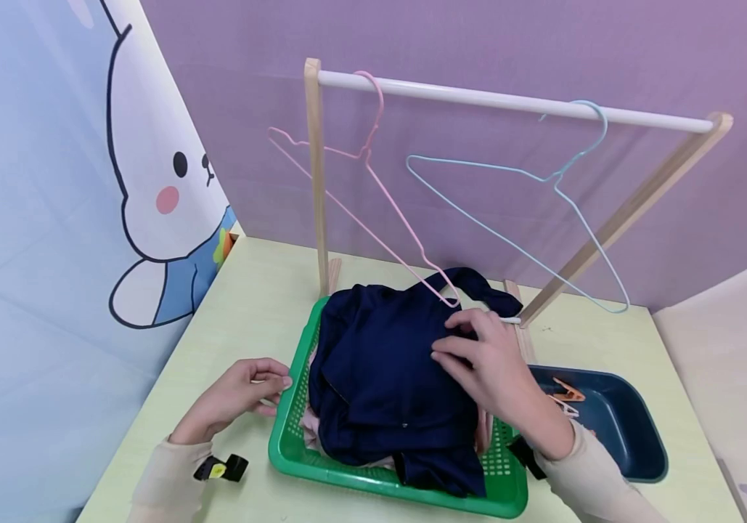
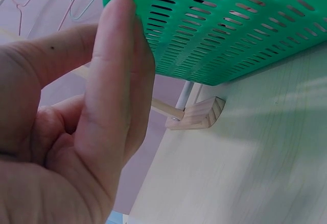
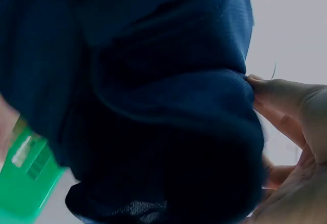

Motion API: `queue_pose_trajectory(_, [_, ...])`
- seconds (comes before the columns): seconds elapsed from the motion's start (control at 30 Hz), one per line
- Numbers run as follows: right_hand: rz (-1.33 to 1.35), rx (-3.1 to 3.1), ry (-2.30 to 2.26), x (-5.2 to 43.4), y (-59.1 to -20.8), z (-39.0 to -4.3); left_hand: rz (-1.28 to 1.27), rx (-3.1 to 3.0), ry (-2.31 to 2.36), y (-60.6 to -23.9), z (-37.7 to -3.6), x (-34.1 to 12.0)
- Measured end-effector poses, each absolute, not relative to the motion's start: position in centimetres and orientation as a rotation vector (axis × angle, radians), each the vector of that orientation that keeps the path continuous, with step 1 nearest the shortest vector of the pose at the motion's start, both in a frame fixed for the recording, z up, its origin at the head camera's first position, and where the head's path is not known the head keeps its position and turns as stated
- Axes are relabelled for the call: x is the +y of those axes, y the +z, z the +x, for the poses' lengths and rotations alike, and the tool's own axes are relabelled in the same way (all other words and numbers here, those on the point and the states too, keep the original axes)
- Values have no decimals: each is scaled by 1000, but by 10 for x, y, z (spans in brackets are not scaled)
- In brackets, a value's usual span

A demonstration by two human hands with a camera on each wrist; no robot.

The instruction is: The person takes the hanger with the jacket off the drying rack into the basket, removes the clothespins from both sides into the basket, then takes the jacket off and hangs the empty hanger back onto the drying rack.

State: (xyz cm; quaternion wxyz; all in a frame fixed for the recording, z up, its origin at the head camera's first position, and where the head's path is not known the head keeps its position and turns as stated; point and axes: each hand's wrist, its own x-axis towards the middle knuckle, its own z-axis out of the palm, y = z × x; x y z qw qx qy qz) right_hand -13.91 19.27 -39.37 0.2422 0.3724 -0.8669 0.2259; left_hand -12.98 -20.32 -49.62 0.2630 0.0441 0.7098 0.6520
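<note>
A navy garment (image 1: 380,370) lies heaped in a green slotted basket (image 1: 295,454) on the pale table. My right hand (image 1: 458,341) rests on top of the heap and pinches a fold near the lower tip of a pink wire hanger (image 1: 373,174). In the right wrist view the thumb and fingers of that right hand (image 3: 255,86) grip the dark cloth (image 3: 153,106). My left hand (image 1: 268,385) is at the basket's left rim, fingers curled on it. In the left wrist view this left hand (image 2: 110,20) lies against the corner of the basket (image 2: 230,30).
A wooden rack with a white rail (image 1: 478,98) stands behind the basket and carries the pink hanger and a light blue hanger (image 1: 543,181). A dark blue tray (image 1: 634,428) with orange clips (image 1: 568,392) sits at the right. The rack's foot (image 2: 199,114) is close behind the basket.
</note>
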Motion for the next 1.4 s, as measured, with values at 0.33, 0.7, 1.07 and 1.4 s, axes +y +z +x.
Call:
queue_pose_trajectory(0.33, [1138, -2406, 653, 157, -390, -111, 125, 1932, 1764, -496, -130, -203])
queue_pose_trajectory(0.7, [1280, -2323, 608, 138, -390, -95, 128, 1916, 1768, -497, -130, -202])
queue_pose_trajectory(1.07, [1324, -2361, 544, 130, -382, -84, 143, 1906, 1782, -498, -131, -203])
queue_pose_trajectory(1.4, [1191, -2405, 515, 154, -367, -97, 133, 1909, 1779, -498, -130, -203])
